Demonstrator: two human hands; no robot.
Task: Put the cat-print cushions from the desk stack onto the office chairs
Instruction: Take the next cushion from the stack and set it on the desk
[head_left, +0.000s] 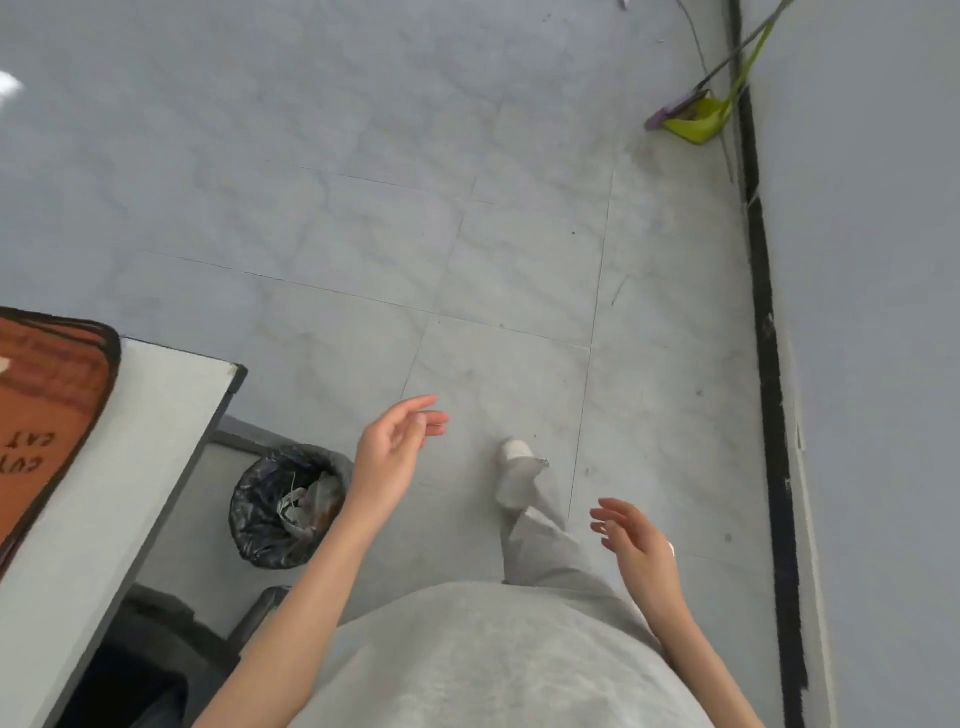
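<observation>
An orange cushion (47, 410) with a dark border and printed letters lies on the white desk (150, 447) at the left edge of the view; only part of it shows. My left hand (395, 447) hovers open over the floor, to the right of the desk corner, holding nothing. Lower right, my right hand (634, 535) is also open with its fingers apart and nothing in it. Both hands are well away from the cushion. No office chair seat is clearly visible.
A bin lined with a black bag (285, 506) stands by the desk corner. A green dustpan with a broom (693, 117) leans at the wall, far right. The wall (872, 312) with a black skirting runs along the right. Grey tiled floor (415, 208) lies ahead.
</observation>
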